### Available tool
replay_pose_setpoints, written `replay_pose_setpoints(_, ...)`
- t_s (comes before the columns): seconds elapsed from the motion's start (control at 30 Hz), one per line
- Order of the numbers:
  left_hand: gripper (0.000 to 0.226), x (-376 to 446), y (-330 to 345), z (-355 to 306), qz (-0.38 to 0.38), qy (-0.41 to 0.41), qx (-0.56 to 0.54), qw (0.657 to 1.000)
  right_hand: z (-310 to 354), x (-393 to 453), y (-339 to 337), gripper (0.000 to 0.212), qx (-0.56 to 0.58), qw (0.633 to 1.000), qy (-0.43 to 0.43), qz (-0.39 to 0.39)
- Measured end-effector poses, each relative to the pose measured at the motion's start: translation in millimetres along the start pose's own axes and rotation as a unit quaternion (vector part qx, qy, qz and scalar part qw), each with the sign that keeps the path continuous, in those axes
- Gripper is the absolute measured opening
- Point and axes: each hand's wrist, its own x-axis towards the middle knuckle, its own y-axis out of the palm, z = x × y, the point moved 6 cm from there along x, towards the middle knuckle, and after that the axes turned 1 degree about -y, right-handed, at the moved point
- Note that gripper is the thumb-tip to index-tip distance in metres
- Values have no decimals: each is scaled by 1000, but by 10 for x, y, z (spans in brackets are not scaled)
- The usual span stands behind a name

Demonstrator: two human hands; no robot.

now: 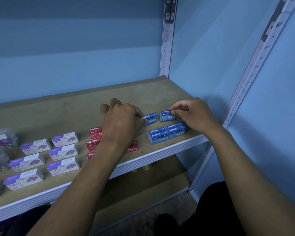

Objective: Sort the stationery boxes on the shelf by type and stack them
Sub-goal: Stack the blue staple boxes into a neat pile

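place: stockroom or shop storage | evidence: slotted metal rack upright [166, 46]; board shelf [61, 108] of staple boxes [65, 151]; bare blue wall [75, 40]

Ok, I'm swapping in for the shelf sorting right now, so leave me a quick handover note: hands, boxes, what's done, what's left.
Left hand pinches a blue staples box; right hand pinches a second blue box. Both boxes sit on the shelf behind the blue group at the front right.
Done: boxes look grouped by type: blue right, red boxes middle (partly hidden by the left arm), purple-and-white boxes left.
Left: add the two held blues to the blue group, then stack each type; most still seem to lie in single layers.
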Motion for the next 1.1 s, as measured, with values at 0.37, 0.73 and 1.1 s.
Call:
replay_pose_setpoints(0.37,16,-99,-99,-12,3,31,-56,998,-11,-192,-130,13,36,999,-15,18)
replay_pose_setpoints(0.73,21,-149,-74,-79,59,48,-105,992,-10,-291,-128,11,18,998,-20,49)
replay_pose_setpoints(1.1,20,-156,-3,-55,100,51,-121,986,-44,-278,-100,10,11,997,6,79)
